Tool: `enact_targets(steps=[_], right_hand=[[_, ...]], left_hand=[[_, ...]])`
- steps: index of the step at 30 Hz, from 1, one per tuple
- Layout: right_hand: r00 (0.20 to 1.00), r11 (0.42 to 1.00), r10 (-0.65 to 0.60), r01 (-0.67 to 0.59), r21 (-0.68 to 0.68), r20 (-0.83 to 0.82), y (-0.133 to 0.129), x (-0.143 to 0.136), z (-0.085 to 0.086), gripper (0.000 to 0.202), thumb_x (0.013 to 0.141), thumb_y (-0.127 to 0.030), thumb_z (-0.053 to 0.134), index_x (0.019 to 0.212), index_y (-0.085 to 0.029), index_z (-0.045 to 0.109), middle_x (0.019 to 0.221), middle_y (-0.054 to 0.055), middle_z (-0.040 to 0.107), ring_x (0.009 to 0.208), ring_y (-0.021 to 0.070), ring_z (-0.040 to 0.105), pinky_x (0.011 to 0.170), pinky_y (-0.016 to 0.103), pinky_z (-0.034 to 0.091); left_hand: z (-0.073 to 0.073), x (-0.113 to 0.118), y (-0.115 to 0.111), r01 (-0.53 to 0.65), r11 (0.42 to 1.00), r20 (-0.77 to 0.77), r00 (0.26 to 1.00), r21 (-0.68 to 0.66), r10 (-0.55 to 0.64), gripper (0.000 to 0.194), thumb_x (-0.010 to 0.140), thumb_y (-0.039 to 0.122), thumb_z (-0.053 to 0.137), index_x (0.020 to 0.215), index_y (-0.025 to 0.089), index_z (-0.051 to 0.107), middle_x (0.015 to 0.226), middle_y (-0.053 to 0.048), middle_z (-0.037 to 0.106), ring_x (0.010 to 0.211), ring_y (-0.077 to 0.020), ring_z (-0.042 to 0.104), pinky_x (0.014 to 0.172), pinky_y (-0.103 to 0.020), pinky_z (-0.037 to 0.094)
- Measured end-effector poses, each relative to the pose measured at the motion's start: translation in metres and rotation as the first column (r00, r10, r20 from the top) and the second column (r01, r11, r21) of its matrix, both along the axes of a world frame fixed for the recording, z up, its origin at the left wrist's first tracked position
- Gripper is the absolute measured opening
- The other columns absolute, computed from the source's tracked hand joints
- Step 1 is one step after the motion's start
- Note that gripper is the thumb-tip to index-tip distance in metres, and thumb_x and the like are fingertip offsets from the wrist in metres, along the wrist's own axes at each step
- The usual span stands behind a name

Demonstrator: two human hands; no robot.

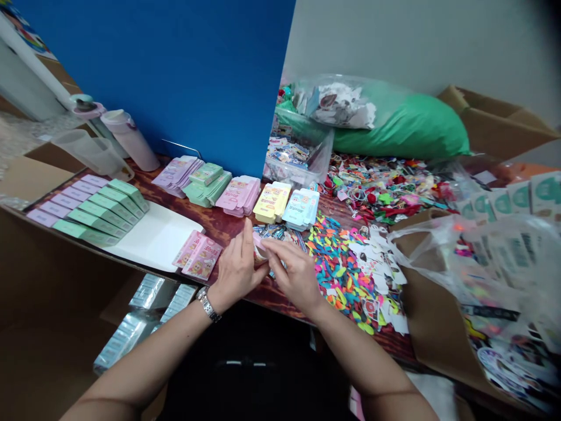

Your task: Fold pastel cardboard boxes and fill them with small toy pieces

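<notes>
A small pink carton (259,247) is between my two hands, over the table's front edge and mostly hidden by my fingers. My left hand (236,269) grips it from the left, thumb against its near side. From the right, the bent fingers of my right hand (294,273) pinch its upper edge. Left of my left hand, two pink printed boxes (202,257) stand side by side. Beyond my hands are flattened yellow cartons (272,203) and blue cartons (301,209), with small printed cards (283,234) just behind my fingers.
At left, a tray (149,240) holds purple and green boxes (103,210). Bottles (131,140) and a clear plastic cup (94,153) stand behind it. Colourful small pieces (337,263) and white cut-outs (379,263) cover the right side, beside a cardboard box (438,304). A blue partition (184,76) rises behind.
</notes>
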State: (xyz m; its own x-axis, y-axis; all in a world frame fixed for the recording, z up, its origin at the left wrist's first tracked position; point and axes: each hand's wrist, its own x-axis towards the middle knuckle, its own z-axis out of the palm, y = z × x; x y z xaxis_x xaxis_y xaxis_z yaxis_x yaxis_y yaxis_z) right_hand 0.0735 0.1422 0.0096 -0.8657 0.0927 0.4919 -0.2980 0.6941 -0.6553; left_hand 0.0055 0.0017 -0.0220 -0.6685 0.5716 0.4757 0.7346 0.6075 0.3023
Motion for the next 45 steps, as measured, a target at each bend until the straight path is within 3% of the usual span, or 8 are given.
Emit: enact_targets(steps=[7,18,29,33,37,41,43,45], right_hand=[[0.992,0.994,-0.015,0.028,0.109,-0.123,-0.019,0.007,-0.030,0.056,0.097,-0.011,0.044,0.151,-0.023,0.034,0.140,0.007,0.053,0.128,0.0200,0.053,0.109,0.038,0.048],[0.985,0.987,0.047,-0.021,-0.156,0.167,-0.006,0.012,-0.026,0.048,0.100,-0.023,0.043,0.148,-0.025,0.039,0.136,0.002,0.058,0.125,0.0168,0.056,0.108,0.034,0.048],[0.999,0.995,-0.018,0.021,-0.097,0.037,-0.011,0.008,-0.037,0.045,0.098,-0.022,0.046,0.143,-0.020,0.046,0.138,0.009,0.056,0.128,0.0201,0.053,0.111,0.037,0.044],[0.963,0.742,-0.193,0.269,-0.614,0.188,0.020,-0.005,-0.046,0.037,0.095,-0.036,0.053,0.127,-0.020,0.057,0.125,0.010,0.064,0.112,0.0210,0.064,0.095,0.039,0.055],[0.961,0.477,0.020,0.234,-0.847,0.276,0.014,-0.004,-0.049,0.037,0.090,-0.041,0.058,0.122,-0.021,0.057,0.116,0.008,0.069,0.096,0.0197,0.069,0.079,0.034,0.060],[0.930,0.717,0.166,0.115,-0.687,0.329,0.012,0.004,-0.053,0.035,0.095,-0.042,0.051,0.123,-0.021,0.058,0.116,0.007,0.068,0.097,0.0193,0.068,0.080,0.033,0.060],[0.944,0.927,0.005,0.119,-0.356,0.330,0.027,0.004,-0.062,0.036,0.096,-0.037,0.050,0.126,-0.019,0.058,0.120,0.009,0.066,0.105,0.0209,0.065,0.090,0.037,0.056],[0.943,0.984,-0.180,0.173,0.052,0.279,0.044,0.003,-0.074,0.036,0.095,-0.030,0.052,0.128,-0.016,0.059,0.128,0.012,0.062,0.117,0.0246,0.058,0.103,0.044,0.047]], left_hand=[[0.002,0.000,-0.001,-0.073,0.980,-0.107,0.993,-0.186,0.054,0.091,0.087,0.032,0.050,0.150,-0.002,-0.006,0.102,-0.018,0.058,0.085,-0.0255,0.056,0.068,-0.033,0.045],[0.004,0.004,-0.008,-0.048,0.972,-0.107,0.994,-0.231,0.023,0.091,0.086,0.043,0.052,0.151,0.000,0.006,0.110,-0.019,0.057,0.087,-0.0275,0.055,0.069,-0.037,0.045],[0.007,0.001,-0.006,-0.009,0.972,-0.078,0.997,-0.233,-0.009,0.082,0.090,0.033,0.050,0.153,0.008,0.005,0.123,-0.022,0.055,0.099,-0.0299,0.057,0.081,-0.040,0.047],[0.011,-0.009,-0.015,0.170,0.982,-0.127,0.979,0.079,-0.159,0.115,0.075,0.056,0.070,0.154,0.017,-0.004,0.147,-0.025,0.034,0.133,-0.0443,0.037,0.109,-0.064,0.027],[0.001,-0.010,-0.015,0.323,0.886,0.147,0.910,0.331,-0.387,0.131,0.069,0.053,0.077,0.150,0.021,-0.021,0.157,-0.024,0.014,0.146,-0.0377,0.020,0.114,-0.057,0.029],[-0.010,-0.006,-0.013,0.275,0.838,0.321,0.832,0.471,-0.453,0.101,0.077,0.038,0.074,0.152,0.023,0.009,0.148,-0.019,0.037,0.138,-0.0314,0.038,0.113,-0.049,0.035],[-0.010,-0.006,-0.016,0.207,0.833,0.372,0.821,0.512,-0.433,0.092,0.077,0.035,0.073,0.149,0.020,0.018,0.142,-0.018,0.042,0.131,-0.0298,0.046,0.109,-0.046,0.040],[-0.009,-0.008,-0.019,0.134,0.845,0.419,0.822,0.518,-0.387,0.090,0.077,0.035,0.073,0.148,0.019,0.021,0.139,-0.018,0.045,0.127,-0.0293,0.050,0.106,-0.045,0.044]])
